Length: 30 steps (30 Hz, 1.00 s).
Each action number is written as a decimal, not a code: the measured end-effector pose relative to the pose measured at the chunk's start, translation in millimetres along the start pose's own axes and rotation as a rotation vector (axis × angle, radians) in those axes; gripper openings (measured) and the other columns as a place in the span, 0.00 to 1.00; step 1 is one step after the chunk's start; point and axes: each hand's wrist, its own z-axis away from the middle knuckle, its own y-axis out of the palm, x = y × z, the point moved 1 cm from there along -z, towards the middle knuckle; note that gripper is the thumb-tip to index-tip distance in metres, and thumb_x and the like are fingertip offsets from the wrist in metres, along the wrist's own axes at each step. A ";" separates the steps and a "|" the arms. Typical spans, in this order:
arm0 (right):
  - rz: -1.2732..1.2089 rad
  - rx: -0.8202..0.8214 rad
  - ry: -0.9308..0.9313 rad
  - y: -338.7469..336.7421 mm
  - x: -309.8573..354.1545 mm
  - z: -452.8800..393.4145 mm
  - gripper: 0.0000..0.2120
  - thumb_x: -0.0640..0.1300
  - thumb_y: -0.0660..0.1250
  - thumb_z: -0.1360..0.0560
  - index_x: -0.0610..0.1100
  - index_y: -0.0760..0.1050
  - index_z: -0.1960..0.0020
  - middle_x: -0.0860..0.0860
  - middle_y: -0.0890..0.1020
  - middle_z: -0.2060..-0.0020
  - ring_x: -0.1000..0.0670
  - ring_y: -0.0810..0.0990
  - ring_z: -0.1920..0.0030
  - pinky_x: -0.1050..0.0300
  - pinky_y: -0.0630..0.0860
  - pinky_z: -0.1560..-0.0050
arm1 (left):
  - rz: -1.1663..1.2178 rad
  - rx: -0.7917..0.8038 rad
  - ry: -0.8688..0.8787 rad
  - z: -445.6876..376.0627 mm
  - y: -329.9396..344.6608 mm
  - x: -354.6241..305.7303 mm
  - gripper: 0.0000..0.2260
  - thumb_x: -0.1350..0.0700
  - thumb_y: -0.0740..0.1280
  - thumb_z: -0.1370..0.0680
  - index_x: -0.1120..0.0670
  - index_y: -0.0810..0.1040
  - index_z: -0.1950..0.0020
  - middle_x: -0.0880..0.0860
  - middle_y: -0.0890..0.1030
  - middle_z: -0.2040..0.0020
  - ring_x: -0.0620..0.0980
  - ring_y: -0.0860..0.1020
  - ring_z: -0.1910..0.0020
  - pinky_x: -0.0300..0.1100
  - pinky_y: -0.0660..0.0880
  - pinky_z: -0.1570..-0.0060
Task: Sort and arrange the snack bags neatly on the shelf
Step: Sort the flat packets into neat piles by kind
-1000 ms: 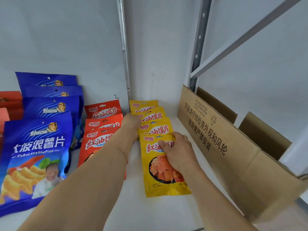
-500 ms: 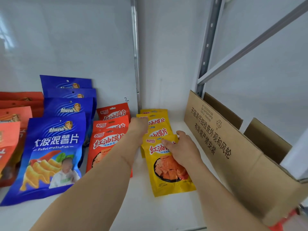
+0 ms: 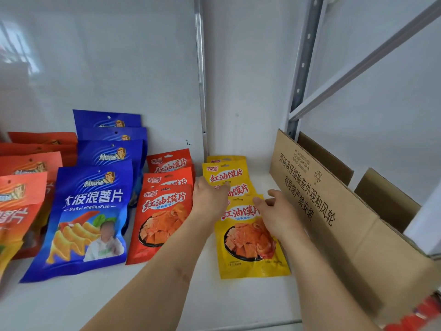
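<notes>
Head view: your left hand [image 3: 210,199] rests on the yellow bag row [image 3: 226,174], fingers bent over a bag's top edge; grip unclear. Your right hand [image 3: 278,212] lies loose-fingered on the front yellow bag [image 3: 250,256]. White shelf [image 3: 143,295], white back wall [image 3: 119,56]. Red bags [image 3: 164,211], blue bags [image 3: 90,211] left; cardboard box [image 3: 334,223] right, contents hidden.

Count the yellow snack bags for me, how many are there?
4 show: the front yellow bag nearest, a second behind it, a third further back, a fourth at the wall. Hands may hide more.
</notes>
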 end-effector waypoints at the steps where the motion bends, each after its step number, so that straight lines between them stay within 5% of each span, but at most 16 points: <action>1: -0.004 0.005 -0.011 0.7 -1.3 0.2 0.28 0.57 0.63 0.21 0.46 0.63 0.25 0.48 0.76 0.33 0.46 0.75 0.34 0.53 0.69 0.39 | -0.046 0.001 0.018 0.1 1.9 8.7 0.36 0.35 0.65 0.38 0.49 0.69 0.34 0.51 0.75 0.36 0.56 0.78 0.38 0.56 0.78 0.41; 6: -0.036 0.023 -0.061 9.2 1.0 2.8 0.26 0.52 0.63 0.19 0.46 0.63 0.24 0.47 0.72 0.29 0.47 0.72 0.31 0.58 0.65 0.41 | -0.113 0.074 0.033 20.1 4.3 20.7 0.37 0.47 0.67 0.30 0.54 0.59 0.24 0.55 0.64 0.26 0.58 0.69 0.29 0.57 0.72 0.34; 10: -0.087 0.049 -0.049 7.7 5.1 -7.7 0.27 0.54 0.63 0.20 0.45 0.63 0.24 0.47 0.72 0.29 0.47 0.72 0.31 0.57 0.66 0.39 | -0.056 0.051 0.040 16.3 1.3 20.3 0.24 0.57 0.67 0.23 0.55 0.64 0.29 0.54 0.67 0.31 0.55 0.76 0.38 0.55 0.78 0.41; 15: -0.178 0.079 -0.017 4.2 12.2 -33.5 0.32 0.64 0.59 0.22 0.48 0.62 0.24 0.50 0.71 0.28 0.48 0.72 0.31 0.49 0.68 0.31 | -0.001 0.070 -0.008 -0.9 2.4 20.6 0.26 0.46 0.68 0.34 0.47 0.69 0.37 0.51 0.75 0.38 0.54 0.79 0.43 0.55 0.81 0.46; 19: -0.256 0.145 -0.044 5.5 25.7 -44.2 0.27 0.65 0.51 0.19 0.49 0.67 0.29 0.55 0.75 0.40 0.55 0.74 0.44 0.55 0.68 0.40 | 0.031 0.085 -0.014 -7.8 2.6 19.4 0.27 0.45 0.68 0.32 0.48 0.68 0.34 0.51 0.75 0.38 0.54 0.81 0.46 0.54 0.82 0.49; 23: -0.254 0.156 -0.070 16.1 30.1 -57.1 0.30 0.66 0.48 0.20 0.51 0.62 0.24 0.56 0.70 0.31 0.53 0.69 0.31 0.52 0.64 0.30 | 0.018 0.082 0.044 -14.6 10.1 21.4 0.22 0.48 0.66 0.24 0.48 0.66 0.32 0.52 0.74 0.35 0.53 0.81 0.45 0.52 0.83 0.51; 27: -0.205 0.086 -0.141 24.7 32.1 -74.1 0.29 0.71 0.48 0.22 0.51 0.73 0.37 0.55 0.78 0.42 0.51 0.76 0.39 0.48 0.69 0.33 | -0.118 0.013 0.129 -24.0 13.6 19.9 0.24 0.53 0.63 0.18 0.52 0.61 0.23 0.52 0.66 0.29 0.52 0.75 0.37 0.47 0.78 0.43; 30: -0.142 0.050 -0.161 30.0 22.2 -90.3 0.40 0.78 0.44 0.27 0.46 0.77 0.47 0.49 0.83 0.51 0.47 0.82 0.49 0.44 0.75 0.41 | -0.195 -0.015 0.177 -31.6 14.9 20.9 0.27 0.53 0.62 0.17 0.54 0.56 0.20 0.53 0.63 0.25 0.54 0.71 0.30 0.51 0.73 0.34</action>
